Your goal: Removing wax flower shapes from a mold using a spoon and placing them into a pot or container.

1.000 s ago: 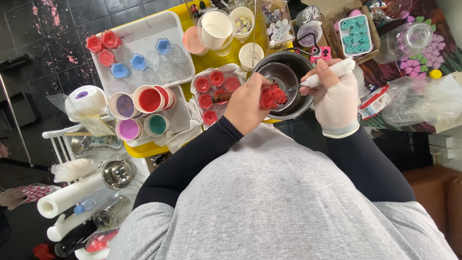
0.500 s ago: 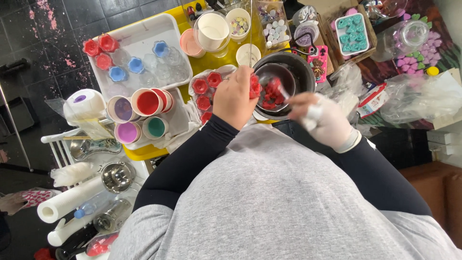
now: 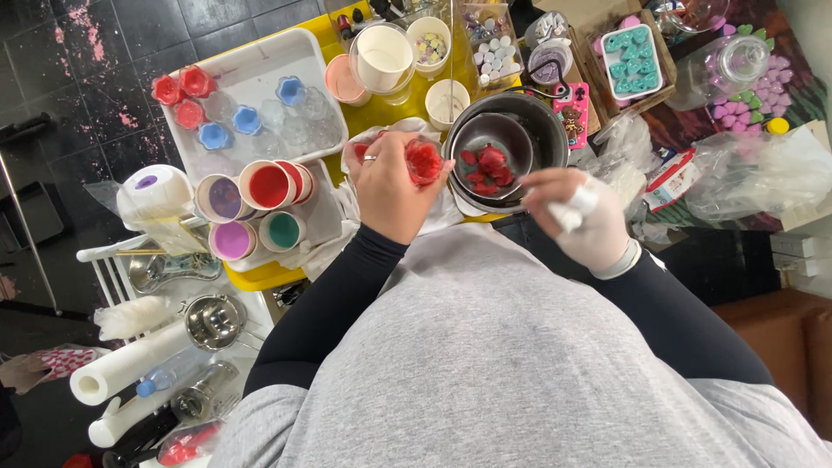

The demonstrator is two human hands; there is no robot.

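Yellow counter (image 3: 392, 111) over dark tiled floor (image 3: 104, 52). On it: white tray (image 3: 260, 74) holding small red and blue flower moulds; second tray (image 3: 319, 217) with paint-filled cups, red, purple, green; black pot (image 3: 542, 130) containing steel bowl of red pieces; paper cups (image 3: 384, 59) near far edge; teal mould box (image 3: 635, 62) to right.

This looks like a craft corner at home, maybe for making candles or soaps. A yellow table (image 3: 394, 113) is packed with paper cups of colour (image 3: 269, 185), a white tray (image 3: 260, 82) of little red and blue moulds (image 3: 199, 82), a metal pot (image 3: 520, 130) of red pieces and a teal mould (image 3: 637, 56). The floor has dark tiles (image 3: 78, 78).
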